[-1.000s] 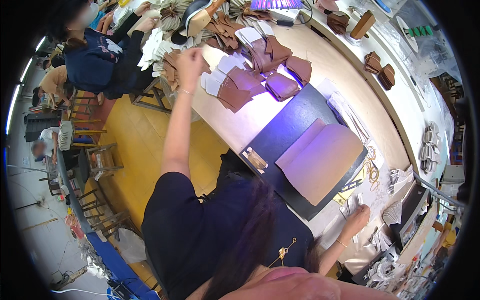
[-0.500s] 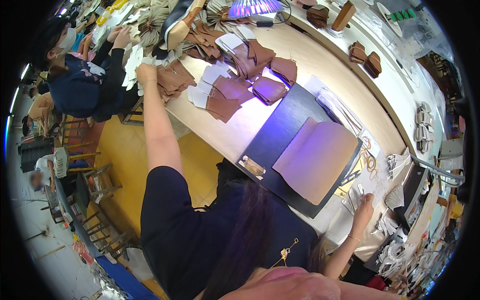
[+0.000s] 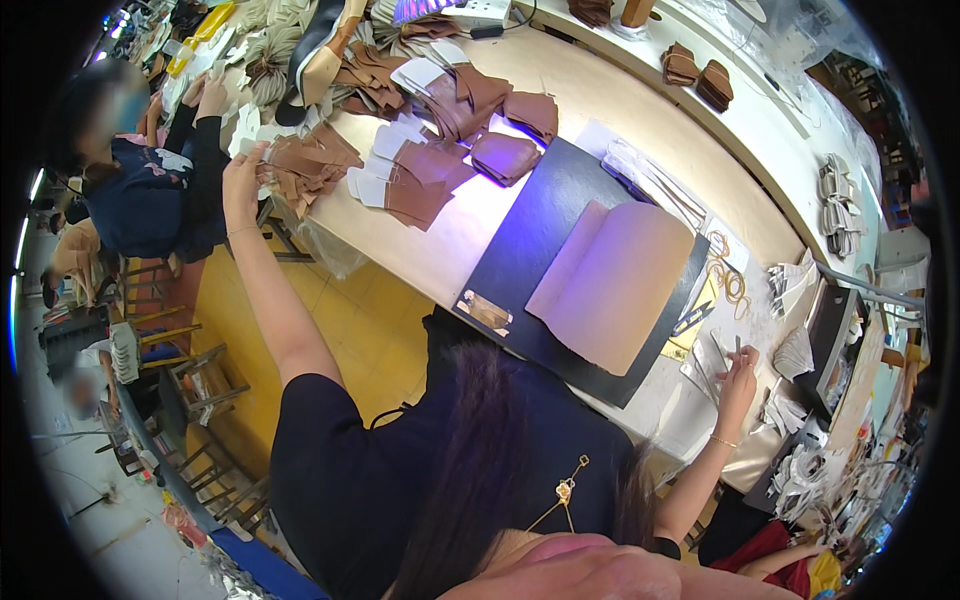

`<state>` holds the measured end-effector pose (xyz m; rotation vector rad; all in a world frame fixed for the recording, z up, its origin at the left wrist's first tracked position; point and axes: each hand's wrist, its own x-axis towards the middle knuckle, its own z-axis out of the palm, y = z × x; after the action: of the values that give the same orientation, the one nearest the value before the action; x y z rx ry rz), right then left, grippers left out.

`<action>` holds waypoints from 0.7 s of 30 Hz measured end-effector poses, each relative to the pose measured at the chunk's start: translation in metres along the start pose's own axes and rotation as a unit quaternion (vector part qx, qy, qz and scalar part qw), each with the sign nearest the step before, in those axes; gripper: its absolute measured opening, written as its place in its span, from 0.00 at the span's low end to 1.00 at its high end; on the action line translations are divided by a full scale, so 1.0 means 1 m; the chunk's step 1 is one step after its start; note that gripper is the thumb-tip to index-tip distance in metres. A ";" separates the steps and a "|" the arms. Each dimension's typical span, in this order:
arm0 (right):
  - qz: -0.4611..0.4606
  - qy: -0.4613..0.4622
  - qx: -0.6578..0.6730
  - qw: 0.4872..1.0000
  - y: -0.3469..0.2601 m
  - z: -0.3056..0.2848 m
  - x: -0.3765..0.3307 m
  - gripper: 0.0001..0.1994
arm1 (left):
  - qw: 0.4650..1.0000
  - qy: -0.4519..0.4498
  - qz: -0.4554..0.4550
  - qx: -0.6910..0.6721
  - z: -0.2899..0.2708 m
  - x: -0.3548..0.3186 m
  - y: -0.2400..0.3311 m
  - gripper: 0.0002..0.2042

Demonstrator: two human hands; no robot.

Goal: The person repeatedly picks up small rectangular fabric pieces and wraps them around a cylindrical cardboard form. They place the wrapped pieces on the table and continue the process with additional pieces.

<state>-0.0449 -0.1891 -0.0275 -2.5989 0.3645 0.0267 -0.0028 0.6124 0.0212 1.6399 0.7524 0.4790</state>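
My left arm stretches out to the far left. My left hand is closed at the table edge, its fingertips against a heap of brown leather pieces; a small pale bit shows at the fingertips, too small to name. My right hand is closed in a pinch at the right, with a slim grey tool sticking up from its fingers. Beside it lie several thin metal tools. Between my hands, a curled tan sheet rests on a black board.
Fanned brown pieces with white ends lie under a lamp. Pens and tan rubber bands are right of the board. A co-worker sits at far left. A raised shelf runs along the back.
My left hand has drawn back slightly toward the table edge, away from the white pieces. My right hand has shifted a little, its fingers now raised around a slim tool. The whole view has shifted slightly.
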 end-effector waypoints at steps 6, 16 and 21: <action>-0.046 0.072 -0.012 0.996 0.011 -0.008 0.004 0.10 | 0.987 -0.137 0.033 -0.074 0.069 -0.074 0.053 0.13; -0.113 0.288 0.289 0.906 0.031 -0.024 -0.005 0.07 | 0.887 -0.412 0.108 -0.178 0.220 -0.222 0.112 0.07; -0.136 0.378 0.361 0.842 -0.006 -0.048 -0.016 0.08 | 0.778 -0.573 -0.166 -0.196 0.280 -0.265 0.078 0.10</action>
<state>-0.0610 -0.2035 0.0190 -1.7705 0.1993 -1.0501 0.0158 0.2220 0.0646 1.0586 -0.0257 -0.5956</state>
